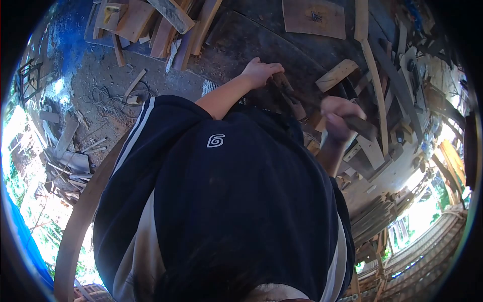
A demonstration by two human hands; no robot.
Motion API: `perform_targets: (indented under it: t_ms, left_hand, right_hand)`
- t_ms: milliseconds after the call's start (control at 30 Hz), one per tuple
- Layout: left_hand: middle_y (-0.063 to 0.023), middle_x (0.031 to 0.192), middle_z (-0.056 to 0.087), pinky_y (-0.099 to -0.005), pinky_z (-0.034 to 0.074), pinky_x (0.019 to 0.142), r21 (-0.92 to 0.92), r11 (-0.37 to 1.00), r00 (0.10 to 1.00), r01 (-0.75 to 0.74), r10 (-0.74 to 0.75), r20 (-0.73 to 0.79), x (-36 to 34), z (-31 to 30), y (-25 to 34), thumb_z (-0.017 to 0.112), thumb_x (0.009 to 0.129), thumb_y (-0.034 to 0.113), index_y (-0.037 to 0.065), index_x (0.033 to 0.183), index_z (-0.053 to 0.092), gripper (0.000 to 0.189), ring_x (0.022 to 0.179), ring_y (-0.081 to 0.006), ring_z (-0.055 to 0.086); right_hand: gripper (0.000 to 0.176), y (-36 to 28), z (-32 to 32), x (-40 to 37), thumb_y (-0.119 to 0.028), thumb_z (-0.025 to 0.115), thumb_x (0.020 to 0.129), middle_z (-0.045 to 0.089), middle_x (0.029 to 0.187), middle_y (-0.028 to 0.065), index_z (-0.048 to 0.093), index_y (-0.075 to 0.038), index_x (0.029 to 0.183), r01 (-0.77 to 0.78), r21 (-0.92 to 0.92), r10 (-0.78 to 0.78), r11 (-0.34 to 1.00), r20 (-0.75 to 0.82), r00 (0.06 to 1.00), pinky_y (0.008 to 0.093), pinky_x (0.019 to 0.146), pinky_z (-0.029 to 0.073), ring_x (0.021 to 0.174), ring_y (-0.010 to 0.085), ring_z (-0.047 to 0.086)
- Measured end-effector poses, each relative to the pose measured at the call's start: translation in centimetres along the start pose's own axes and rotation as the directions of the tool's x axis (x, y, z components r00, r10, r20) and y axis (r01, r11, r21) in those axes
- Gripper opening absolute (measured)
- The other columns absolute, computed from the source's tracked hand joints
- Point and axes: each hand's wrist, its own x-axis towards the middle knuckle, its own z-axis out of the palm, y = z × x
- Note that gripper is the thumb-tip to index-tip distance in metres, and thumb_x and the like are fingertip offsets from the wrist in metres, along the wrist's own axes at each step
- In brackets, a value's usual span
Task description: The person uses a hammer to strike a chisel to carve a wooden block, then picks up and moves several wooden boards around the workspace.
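My left hand reaches out over the dark work surface, its fingers closed on the end of a narrow brown piece of wood. That piece slants down and to the right, towards my body. My right hand is slightly blurred and wrapped round the handle of a wooden-handled tool. The thick butt of the handle sticks out on the right of the fist. A thin dark part runs left towards the wood by my left hand. Blur hides the tool's working end, so its exact kind cannot be made out.
Stacked boards lie at the upper left, and a flat wooden panel at the top. A short wood block and a long strip lie right of my hands. Tangled cord and shavings litter the floor.
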Motion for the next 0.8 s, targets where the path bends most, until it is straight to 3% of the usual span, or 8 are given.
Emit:
perform_targets:
  t_ms: [33,100,233,333,400,533,600,800]
  left_hand:
    - [0.0058,0.123,0.068,-0.0353,0.038,0.084,-0.004,1.000,1.000,-0.003,0.003,0.002,0.0,-0.2,0.0,0.066,0.086,0.008,0.026,0.126,0.060,0.044,0.097,-0.0173,0.067]
    - [0.0051,0.123,0.067,-0.0371,0.040,0.089,-0.014,0.999,0.999,-0.037,0.037,0.014,0.1,-1.0,-0.2,0.066,0.085,0.009,0.027,0.127,0.061,0.046,0.104,-0.0169,0.064]
    - [0.0039,0.125,0.066,-0.0413,0.040,0.099,-0.050,0.997,0.996,-0.052,0.055,0.066,0.9,-2.4,-0.5,0.068,0.085,0.014,0.026,0.128,0.064,0.045,0.113,-0.0181,0.059]
    - [0.0040,0.131,0.064,-0.0442,0.036,0.109,-0.104,0.994,0.989,0.016,-0.001,0.148,0.4,-2.7,-0.7,0.072,0.084,0.022,0.025,0.131,0.064,0.048,0.123,-0.0198,0.053]
    - [0.0051,0.134,0.062,-0.0440,0.035,0.111,-0.053,0.998,0.993,-0.040,0.034,-0.110,-0.5,-2.6,-0.3,0.075,0.081,0.026,0.024,0.133,0.063,0.053,0.128,-0.0214,0.051]
    - [0.0045,0.138,0.060,-0.0429,0.034,0.113,-0.158,0.985,0.984,-0.066,0.038,-0.175,-1.2,-3.5,1.4,0.074,0.081,0.024,0.025,0.134,0.063,0.054,0.132,-0.0210,0.050]
    - [0.0043,0.126,0.066,-0.0407,0.037,0.107,-0.195,0.946,0.946,-0.258,0.205,-0.253,-1.0,-3.3,2.2,0.072,0.081,0.020,0.027,0.129,0.065,0.049,0.122,-0.0185,0.056]
    - [-0.0008,0.084,0.071,-0.0365,0.042,0.093,-0.054,0.966,0.965,-0.253,0.249,-0.077,0.2,-3.5,2.7,0.069,0.080,0.011,0.018,0.100,0.076,0.022,0.092,-0.0195,0.066]
  right_hand:
    - [0.018,-1.5,-0.2,0.6,0.008,0.055,0.069,0.054,0.063,0.0107,0.042,-0.004,0.076,-0.002,-0.004,0.002,1.000,-0.002,1.000,0.0365,0.052,0.045,0.054,0.0182,0.051]
    - [0.017,-4.6,-1.0,1.7,0.008,0.051,0.068,0.050,0.061,0.0099,0.043,-0.004,0.077,0.066,0.325,-0.086,0.944,0.048,0.995,0.0368,0.050,0.044,0.051,0.0188,0.048]
    - [0.016,-6.8,0.4,2.3,0.007,0.050,0.069,0.046,0.059,0.0095,0.042,-0.004,0.078,0.200,0.314,-0.206,0.928,-0.014,0.978,0.0358,0.049,0.043,0.049,0.0187,0.046]
    - [0.018,-5.2,1.7,2.0,0.010,0.053,0.069,0.049,0.060,0.0106,0.044,-0.002,0.077,0.202,0.173,-0.186,0.964,-0.102,0.977,0.0360,0.050,0.044,0.051,0.0196,0.049]
    - [0.021,-3.8,2.4,1.9,0.015,0.056,0.068,0.053,0.062,0.0118,0.046,-0.001,0.077,0.106,-0.080,-0.115,0.991,-0.117,0.986,0.0368,0.052,0.046,0.054,0.0209,0.052]
    - [0.023,-2.7,1.3,0.7,0.019,0.059,0.068,0.056,0.065,0.0139,0.048,0.001,0.076,0.034,-0.087,-0.039,0.996,-0.066,0.997,0.0378,0.054,0.048,0.056,0.0231,0.055]
    - [0.021,-2.7,1.0,0.5,0.017,0.060,0.070,0.056,0.065,0.0145,0.048,0.001,0.075,0.055,0.052,-0.051,0.997,-0.071,0.996,0.0370,0.054,0.048,0.056,0.0229,0.054]
    - [0.020,-2.8,0.9,0.2,0.015,0.061,0.070,0.056,0.065,0.0150,0.048,0.001,0.076,0.034,0.039,-0.030,0.999,-0.082,0.996,0.0362,0.054,0.048,0.055,0.0227,0.054]
